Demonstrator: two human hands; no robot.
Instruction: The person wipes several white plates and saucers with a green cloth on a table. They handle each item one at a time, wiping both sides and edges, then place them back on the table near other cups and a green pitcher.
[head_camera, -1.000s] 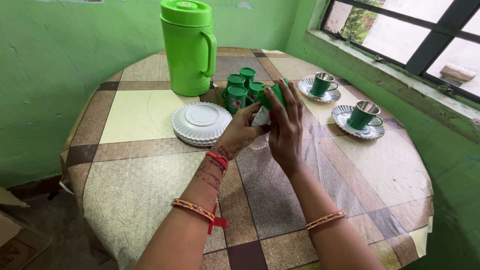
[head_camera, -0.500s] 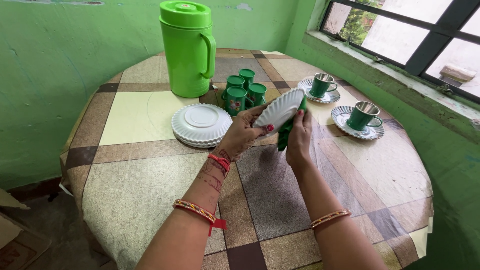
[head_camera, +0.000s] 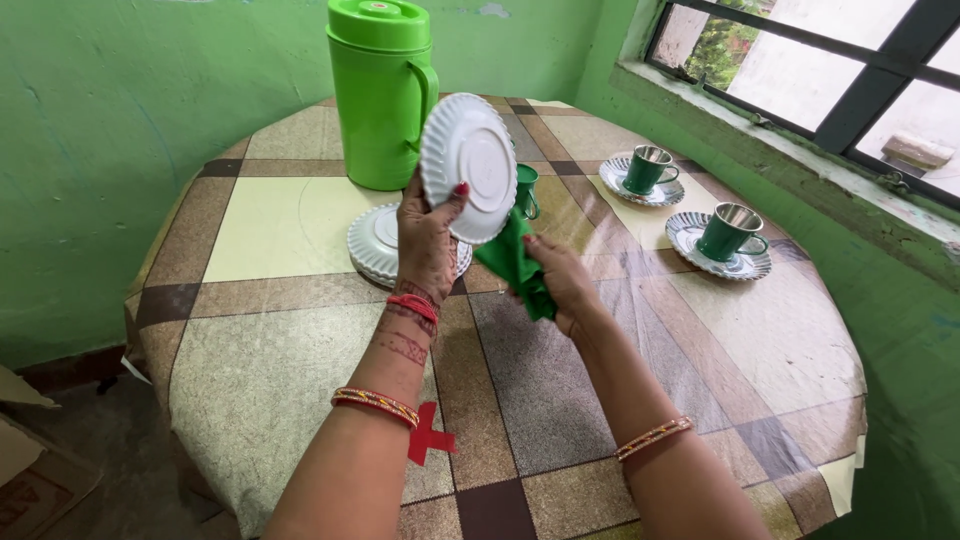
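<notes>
Near the centre of the frame, the left hand (head_camera: 425, 240) grips a white saucer (head_camera: 470, 165) by its lower edge, holding it upright above the table (head_camera: 300, 340). Just to its right, the right hand (head_camera: 560, 285) is closed on a green cloth (head_camera: 510, 262) that touches the saucer's lower rim. A green jug (head_camera: 380, 95) stands at upper centre.

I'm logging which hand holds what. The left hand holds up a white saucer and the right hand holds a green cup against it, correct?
Not quite. In the head view, the left hand does hold up the white saucer, but the right hand holds a green cloth, not a cup. The cloth meets the saucer's lower edge.
</notes>
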